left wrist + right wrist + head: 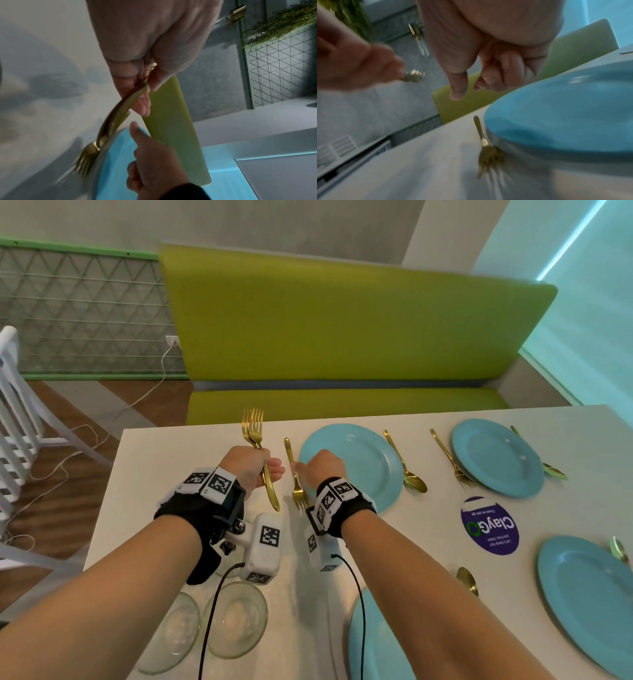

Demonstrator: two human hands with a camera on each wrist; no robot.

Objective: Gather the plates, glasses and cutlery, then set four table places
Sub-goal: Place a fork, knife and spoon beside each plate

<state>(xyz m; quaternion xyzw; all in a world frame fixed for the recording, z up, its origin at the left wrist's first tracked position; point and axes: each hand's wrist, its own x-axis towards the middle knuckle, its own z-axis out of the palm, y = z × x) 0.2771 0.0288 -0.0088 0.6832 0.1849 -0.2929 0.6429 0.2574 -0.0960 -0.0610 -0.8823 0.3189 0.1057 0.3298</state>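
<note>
My left hand grips two gold forks by their handles, tines up, above the white table. Just to its right, my right hand hovers over a third gold fork that lies on the table against the left rim of the far-left blue plate, tines toward me. In the right wrist view my right hand holds nothing: thumb straight, fingers curled, a gap above the lying fork. The left wrist view shows my left hand wrapped round the fork handles.
Three more blue plates lie on the table with gold spoons and another fork beside them. Two glasses stand at the near left. A purple sticker, a green bench and a white chair are around.
</note>
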